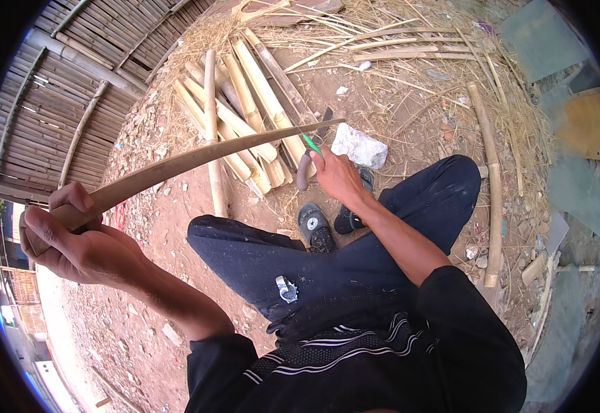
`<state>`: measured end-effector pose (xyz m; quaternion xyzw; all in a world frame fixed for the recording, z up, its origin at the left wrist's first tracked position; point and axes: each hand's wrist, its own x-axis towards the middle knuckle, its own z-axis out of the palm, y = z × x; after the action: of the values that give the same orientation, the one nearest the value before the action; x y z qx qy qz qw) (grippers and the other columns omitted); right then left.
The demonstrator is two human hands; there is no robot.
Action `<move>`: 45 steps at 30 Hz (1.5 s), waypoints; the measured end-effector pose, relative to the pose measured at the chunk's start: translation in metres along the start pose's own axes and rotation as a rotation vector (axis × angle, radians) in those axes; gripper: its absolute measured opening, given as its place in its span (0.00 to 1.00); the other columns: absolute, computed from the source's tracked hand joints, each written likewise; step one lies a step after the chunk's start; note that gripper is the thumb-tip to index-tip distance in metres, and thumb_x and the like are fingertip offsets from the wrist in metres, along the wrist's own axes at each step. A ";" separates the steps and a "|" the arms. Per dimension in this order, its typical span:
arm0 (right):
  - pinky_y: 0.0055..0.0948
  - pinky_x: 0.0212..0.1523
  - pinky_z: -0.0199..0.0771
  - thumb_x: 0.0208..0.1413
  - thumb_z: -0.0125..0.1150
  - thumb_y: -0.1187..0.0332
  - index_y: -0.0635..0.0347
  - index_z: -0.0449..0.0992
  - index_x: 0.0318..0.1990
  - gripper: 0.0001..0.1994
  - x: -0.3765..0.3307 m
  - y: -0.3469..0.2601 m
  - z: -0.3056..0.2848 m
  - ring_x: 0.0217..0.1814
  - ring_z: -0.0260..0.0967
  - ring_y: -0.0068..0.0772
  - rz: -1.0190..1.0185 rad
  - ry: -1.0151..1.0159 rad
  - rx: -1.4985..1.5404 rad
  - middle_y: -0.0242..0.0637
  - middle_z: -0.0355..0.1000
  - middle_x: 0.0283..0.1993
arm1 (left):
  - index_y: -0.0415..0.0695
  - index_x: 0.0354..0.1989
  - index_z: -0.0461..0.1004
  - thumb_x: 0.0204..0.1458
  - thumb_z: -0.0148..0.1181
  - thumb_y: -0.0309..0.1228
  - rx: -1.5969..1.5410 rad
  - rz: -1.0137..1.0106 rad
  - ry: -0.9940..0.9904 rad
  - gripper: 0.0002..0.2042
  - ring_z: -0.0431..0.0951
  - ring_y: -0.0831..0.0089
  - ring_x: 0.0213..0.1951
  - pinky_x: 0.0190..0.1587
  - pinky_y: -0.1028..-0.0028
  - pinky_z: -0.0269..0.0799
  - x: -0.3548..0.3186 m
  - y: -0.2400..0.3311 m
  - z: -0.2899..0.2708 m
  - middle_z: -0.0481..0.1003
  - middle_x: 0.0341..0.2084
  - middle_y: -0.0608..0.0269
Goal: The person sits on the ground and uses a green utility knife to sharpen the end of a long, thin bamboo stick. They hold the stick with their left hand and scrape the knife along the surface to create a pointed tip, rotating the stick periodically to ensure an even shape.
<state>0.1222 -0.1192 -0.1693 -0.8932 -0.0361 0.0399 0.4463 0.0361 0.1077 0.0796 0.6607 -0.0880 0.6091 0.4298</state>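
My left hand (79,241) is closed round the thick end of a long split bamboo strip (190,157), raised at the left. The strip slants up to the right and narrows toward its tip. With my right hand (341,180) I grip a knife by its green handle (311,143), close below the tip end. Its thin blade is hard to make out against the strip, and I cannot tell whether they touch. Just left of that hand, near the ground, is the brown handle (303,173) of another tool. A white stone (360,146) lies beside my right hand.
Several split bamboo pieces (272,103) lie ahead beside an upright-looking bamboo pole (210,110). Another pole (489,186) lies to the right. Straw and thin sticks (410,51) cover the far ground. A bamboo wall (73,89) stands left. A wristwatch (287,290) rests on my trousers.
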 end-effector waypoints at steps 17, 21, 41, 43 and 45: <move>0.45 0.49 0.72 0.63 0.42 0.57 0.66 0.74 0.46 0.21 0.065 0.151 0.010 0.51 0.72 0.52 0.542 -0.046 -0.397 0.52 0.73 0.48 | 0.40 0.44 0.57 0.64 0.41 0.39 -0.046 -0.028 0.017 0.13 0.67 0.80 0.19 0.28 0.80 0.62 -0.002 0.000 0.004 0.65 0.11 0.64; 0.45 0.43 0.72 0.65 0.36 0.52 0.68 0.73 0.42 0.25 0.052 0.090 -0.013 0.41 0.75 0.48 0.252 0.108 -0.190 0.52 0.75 0.36 | 0.41 0.45 0.57 0.65 0.35 0.42 0.043 -0.067 0.098 0.15 0.65 0.82 0.18 0.29 0.81 0.65 -0.004 0.005 0.004 0.61 0.09 0.67; 0.52 0.23 0.63 0.63 0.45 0.59 0.68 0.68 0.37 0.17 -0.078 -0.069 -0.004 0.21 0.67 0.62 -0.111 0.053 0.149 0.57 0.67 0.18 | 0.40 0.42 0.57 0.64 0.38 0.43 -0.169 0.010 0.052 0.16 0.65 0.76 0.22 0.31 0.75 0.70 -0.032 0.031 -0.006 0.59 0.12 0.63; 0.54 0.26 0.63 0.64 0.42 0.56 0.67 0.68 0.37 0.19 -0.056 -0.021 0.001 0.25 0.69 0.63 0.091 0.113 -0.036 0.59 0.67 0.20 | 0.40 0.44 0.56 0.64 0.36 0.44 -0.137 0.038 0.018 0.17 0.64 0.78 0.20 0.31 0.76 0.71 -0.039 0.036 -0.004 0.58 0.11 0.65; 0.51 0.24 0.65 0.64 0.43 0.56 0.67 0.69 0.38 0.19 -0.066 -0.014 0.002 0.22 0.69 0.59 -0.001 0.123 0.016 0.55 0.68 0.18 | 0.41 0.46 0.54 0.65 0.34 0.45 -0.191 0.036 -0.039 0.17 0.64 0.79 0.18 0.34 0.75 0.71 -0.043 0.041 -0.008 0.58 0.09 0.66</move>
<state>0.0561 -0.1160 -0.1566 -0.8903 -0.0088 -0.0150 0.4550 -0.0064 0.0710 0.0599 0.6266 -0.1659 0.5927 0.4781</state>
